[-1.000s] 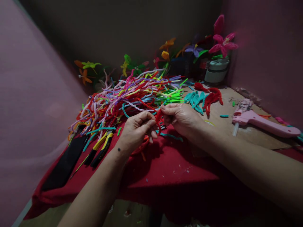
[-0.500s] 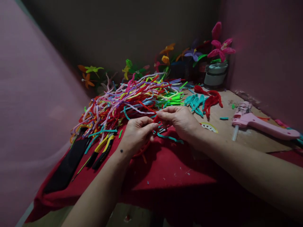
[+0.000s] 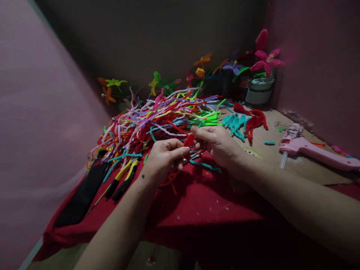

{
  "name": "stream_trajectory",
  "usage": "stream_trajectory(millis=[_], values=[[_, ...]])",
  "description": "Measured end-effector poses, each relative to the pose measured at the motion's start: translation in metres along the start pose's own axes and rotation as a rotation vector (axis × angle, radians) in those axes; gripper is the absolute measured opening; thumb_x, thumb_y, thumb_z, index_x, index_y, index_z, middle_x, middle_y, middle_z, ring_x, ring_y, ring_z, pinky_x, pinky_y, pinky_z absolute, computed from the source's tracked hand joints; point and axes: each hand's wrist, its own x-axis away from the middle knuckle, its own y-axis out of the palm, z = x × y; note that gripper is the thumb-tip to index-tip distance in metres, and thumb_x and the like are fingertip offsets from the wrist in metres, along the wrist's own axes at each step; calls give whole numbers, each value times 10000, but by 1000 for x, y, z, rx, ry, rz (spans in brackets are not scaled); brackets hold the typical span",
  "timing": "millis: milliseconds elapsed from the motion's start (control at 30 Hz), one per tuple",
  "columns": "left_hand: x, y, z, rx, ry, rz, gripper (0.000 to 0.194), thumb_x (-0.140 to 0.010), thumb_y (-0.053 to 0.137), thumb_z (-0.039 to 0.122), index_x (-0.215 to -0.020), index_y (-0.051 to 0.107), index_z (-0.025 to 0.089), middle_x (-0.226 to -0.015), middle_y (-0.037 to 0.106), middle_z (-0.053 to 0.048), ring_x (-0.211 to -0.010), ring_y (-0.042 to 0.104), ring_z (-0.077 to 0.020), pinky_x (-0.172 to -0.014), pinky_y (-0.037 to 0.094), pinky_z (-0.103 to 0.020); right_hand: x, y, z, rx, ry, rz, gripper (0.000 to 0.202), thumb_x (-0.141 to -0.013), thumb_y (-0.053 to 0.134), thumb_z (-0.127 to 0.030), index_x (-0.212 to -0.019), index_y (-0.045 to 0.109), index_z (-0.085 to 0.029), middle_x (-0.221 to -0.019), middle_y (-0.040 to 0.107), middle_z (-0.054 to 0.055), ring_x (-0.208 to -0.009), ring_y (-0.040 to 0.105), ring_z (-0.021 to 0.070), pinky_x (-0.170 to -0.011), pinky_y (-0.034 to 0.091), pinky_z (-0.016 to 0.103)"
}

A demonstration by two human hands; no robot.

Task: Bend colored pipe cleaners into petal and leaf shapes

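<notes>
Both of my hands meet over the table's front half. My left hand [image 3: 168, 153] pinches a small red fuzzy pipe-cleaner piece [image 3: 189, 140], which looks like a flattened loop or petal, between thumb and fingers. At its right edge, the closed fingers of my right hand [image 3: 216, 144] grip the same piece; their exact hold is partly hidden. Under the hands lie a teal pipe cleaner [image 3: 206, 165] and a metal tool [image 3: 194, 156], mostly covered. A large heap of coloured pipe cleaners [image 3: 157, 116] spreads just behind.
Yellow-and-black pliers [image 3: 123, 179] and a black phone-like slab [image 3: 83, 197] lie left on the red cloth [image 3: 202, 213]. Rightward, a board [image 3: 272, 157] bears teal loops [image 3: 235, 124], red loops [image 3: 255, 122] and a pink glue gun [image 3: 315, 150]. Pipe-cleaner flowers [image 3: 266, 60] stand behind.
The right fingers have shifted slightly off the red piece, so more of it shows between the hands. The whole view has moved a little; the other things lie as before.
</notes>
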Motion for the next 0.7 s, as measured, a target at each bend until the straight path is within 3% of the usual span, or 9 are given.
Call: stream_trajectory(millis=[100, 267, 467, 700], values=[[1, 3, 3, -50, 0, -1, 224, -687, 649, 323, -601, 558, 137, -390, 496, 30, -323, 386, -42, -345, 211, -153, 2, 0, 2, 74, -32, 6, 222, -649, 683, -312, -588, 570, -132, -527, 560, -8, -451, 457, 70, -456, 348, 219], [1, 5, 4, -30, 4, -60, 230, -681, 653, 316, -594, 548, 131, -381, 481, 34, -327, 384, -44, -349, 209, -160, 1, 0, 3, -41, 14, -20, 215, -645, 676, -263, -545, 529, -142, -504, 554, -11, -447, 459, 74, -467, 345, 226], [0, 3, 0, 58, 5, -2, 253, -691, 648, 352, -612, 548, 135, -378, 492, 33, -308, 363, -40, -344, 196, -160, 3, 4, 5, 4, 41, -76, 252, -658, 667, -372, -629, 595, -132, -574, 573, 5, -509, 492, 88, -502, 365, 233], [-1, 3, -5, 102, -3, -61, 237, -713, 629, 368, -729, 589, 136, -421, 516, 28, -319, 356, -35, -344, 201, -156, 4, 2, 9, 152, -33, 59, 207, -645, 672, -280, -541, 556, -144, -534, 544, -16, -492, 457, 76, -510, 362, 232]])
